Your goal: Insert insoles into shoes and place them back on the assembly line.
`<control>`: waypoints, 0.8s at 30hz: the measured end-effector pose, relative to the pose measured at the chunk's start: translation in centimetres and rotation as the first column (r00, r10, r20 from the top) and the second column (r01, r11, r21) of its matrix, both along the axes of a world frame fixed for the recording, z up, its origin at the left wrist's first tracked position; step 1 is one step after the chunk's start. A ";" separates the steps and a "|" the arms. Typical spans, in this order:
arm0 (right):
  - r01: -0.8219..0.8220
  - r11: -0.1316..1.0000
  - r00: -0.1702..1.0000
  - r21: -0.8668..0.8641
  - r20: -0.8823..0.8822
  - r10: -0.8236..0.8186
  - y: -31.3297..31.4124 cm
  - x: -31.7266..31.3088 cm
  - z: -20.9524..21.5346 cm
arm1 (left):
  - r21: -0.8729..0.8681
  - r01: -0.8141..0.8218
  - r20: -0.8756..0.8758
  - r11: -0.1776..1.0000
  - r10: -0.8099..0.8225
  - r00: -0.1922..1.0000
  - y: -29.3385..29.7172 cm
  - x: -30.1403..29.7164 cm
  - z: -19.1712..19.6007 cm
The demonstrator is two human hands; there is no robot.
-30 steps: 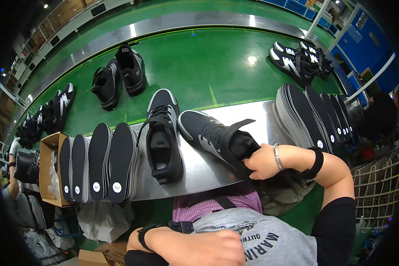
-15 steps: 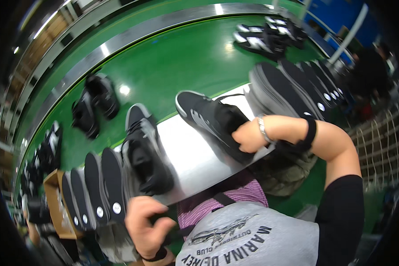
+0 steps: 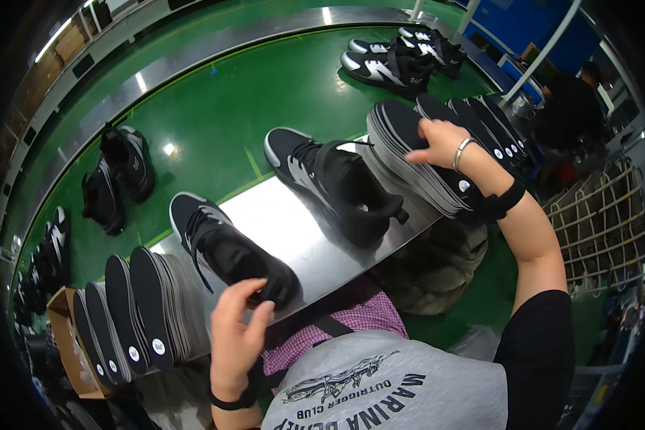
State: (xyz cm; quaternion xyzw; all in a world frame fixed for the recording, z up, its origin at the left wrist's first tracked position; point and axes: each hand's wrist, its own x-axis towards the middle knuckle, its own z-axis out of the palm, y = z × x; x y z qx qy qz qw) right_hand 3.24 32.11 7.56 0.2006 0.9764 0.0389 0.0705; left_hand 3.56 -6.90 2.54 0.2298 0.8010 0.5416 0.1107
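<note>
Head view, L hand: left hand (image 3: 238, 337) sat at the heel of the near black shoe (image 3: 231, 251), fingers half-curled over the heel collar, touching it; couldn't tell if it was a real grip.
Near shoe axis: long axis ran from heel at the hand up-left to the toe, toe pointing away from the body toward the green belt (image 3: 215, 107).
Head view, R hand: right hand (image 3: 441, 143) lay on top of the right stack of insoles (image 3: 423, 161), fingers narrow and bent over the top edge, thumb side toward the shoe; seemed to be picking at one insole, not certain.
Second shoe: other black shoe (image 3: 337, 186) lay between the hands on the steel table (image 3: 287, 222), heel opening toward the R side, just beside the right stack, apart from both hands.
Which hand nearer: R hand nearer the second shoe; L hand already on the near one.
Edges: near shoe's heel sat right at the table's front edge, by the body.
Room: bare steel between the two shoes; left stack of insoles (image 3: 147, 308) crowded the L side, just beside the near shoe.
Beyond: more shoe pairs (image 3: 401, 61) on the belt, well apart.
</note>
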 end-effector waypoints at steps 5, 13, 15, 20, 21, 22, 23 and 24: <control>0.074 0.996 0.996 -0.050 -0.053 -0.077 0.5 0.5 -1.7 | -0.272 -0.329 -0.127 0.904 0.305 0.944 -1.0 -3.4 -0.3; -0.242 0.960 0.829 -0.142 -0.544 0.128 0.1 1.8 1.7 | -0.180 -0.207 -0.629 0.962 0.049 0.775 1.5 -6.0 -2.3; -0.267 0.832 0.893 -0.486 -0.448 0.025 -4.3 1.7 4.4 | -0.137 -0.226 -0.648 0.965 0.085 0.757 1.5 -6.2 -1.9; -0.891 0.393 0.454 -0.229 -0.428 0.781 -15.5 0.4 4.4 | 0.038 -0.368 -0.391 0.929 0.352 0.850 1.2 -6.6 -1.5; -0.906 0.394 0.423 -0.156 -0.290 0.858 -16.8 0.5 4.4 | 0.051 -0.383 -0.203 0.922 0.385 0.900 1.3 -6.6 -1.3; -0.911 0.395 0.409 -0.118 -0.149 0.900 -17.6 0.2 4.5 | 0.075 -0.385 -0.151 0.920 0.392 0.908 1.3 -6.7 -1.2; -0.918 0.388 0.390 -0.081 -0.005 0.921 -18.3 -0.1 4.5 | 0.078 -0.385 -0.152 0.919 0.393 0.907 1.3 -6.7 -1.1; -0.921 0.382 0.377 -0.072 0.073 0.923 -19.0 -0.7 4.9 | 0.136 -0.383 -0.023 0.914 0.389 0.921 1.1 -6.8 -1.0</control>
